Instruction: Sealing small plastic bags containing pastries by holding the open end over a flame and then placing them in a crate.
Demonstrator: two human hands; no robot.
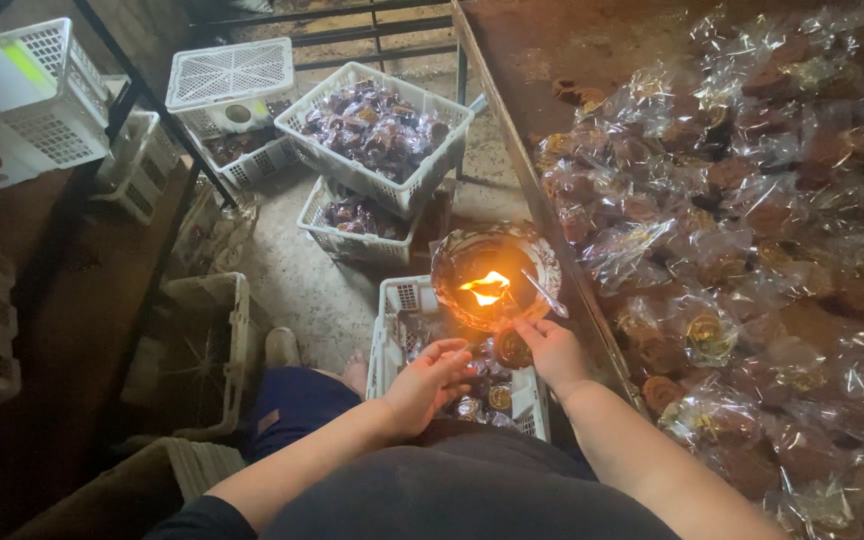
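Left hand point(430, 382) palm-up over white basket point(392, 330), fingers half-curled, loosely on a wrapped packet point(472, 385). Right hand point(550, 348), forearm angled in from lower right, fingers pinching a wrapped brown disc point(512, 348) just below the flame bowl point(493, 275). Table point(532, 50) at right, heaped with packets.

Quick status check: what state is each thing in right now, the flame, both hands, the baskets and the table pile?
Flame bowl: lit, flame burning inside.
Left hand: fingers curled, over the basket below.
Right hand: pinching a wrapped brown piece near the flame.
Basket under the hands: partly filled with wrapped pieces.
Tilted basket: full of wrapped pieces.
Upturned basket: lying bottom-up.
Table: heaped with wrapped pieces.
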